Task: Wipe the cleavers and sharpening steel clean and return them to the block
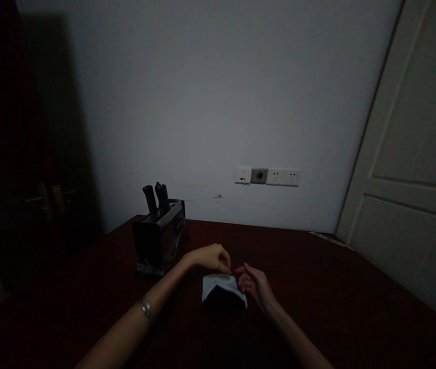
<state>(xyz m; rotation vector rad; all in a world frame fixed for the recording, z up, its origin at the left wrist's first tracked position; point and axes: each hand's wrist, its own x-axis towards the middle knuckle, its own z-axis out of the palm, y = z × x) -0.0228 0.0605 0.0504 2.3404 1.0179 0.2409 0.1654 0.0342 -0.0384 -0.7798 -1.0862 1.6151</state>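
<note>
A small pale blue-grey folded piece (220,281), cloth or paper by its look, rests on the dark red table with a peaked front edge over a black area. My left hand (212,258) is just behind its top edge, knuckles up and fingers curled down together; whether anything is pinched in them is hidden. At the piece's right side is my right hand (255,284), its fingers loosely bent and apart, with nothing visible in them. The fingertips of both hands come close to each other above the piece. A metal bracelet (146,307) circles my left wrist.
To the left of my left hand stands a dark, shiny knife block (160,236) with several black handles sticking up. The table (317,287) reaches back to a pale wall with a row of sockets (275,177). A white panelled door (413,195) borders the right side.
</note>
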